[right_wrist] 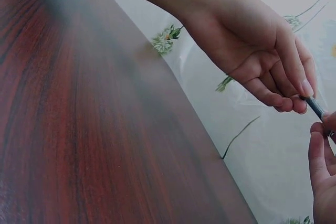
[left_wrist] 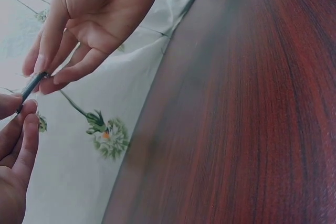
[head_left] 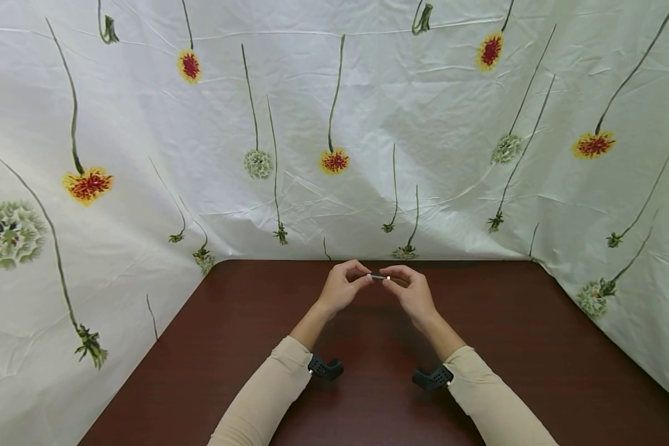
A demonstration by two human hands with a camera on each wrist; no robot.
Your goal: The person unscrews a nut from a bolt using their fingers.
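Note:
A small dark metal coil spring (head_left: 378, 277) (left_wrist: 32, 86) (right_wrist: 315, 107) is held in the air between both hands, over the far part of the table. My left hand (head_left: 340, 290) pinches one end between thumb and fingertips. At the other end, the thumb and fingers of my right hand (head_left: 415, 298) pinch it too. Close ridges run along the spring's short middle stretch, and a small hook-like end shows by the right fingertips in the left wrist view. The fingertips hide parts of both ends.
The dark reddish-brown wood-grain table (head_left: 228, 347) has its far edge just behind the hands. A white cloth (head_left: 290, 198) printed with flowers hangs behind it and along both sides. Black wrist bands (head_left: 326, 368) sit at the cuffs of the beige sleeves (head_left: 267, 390).

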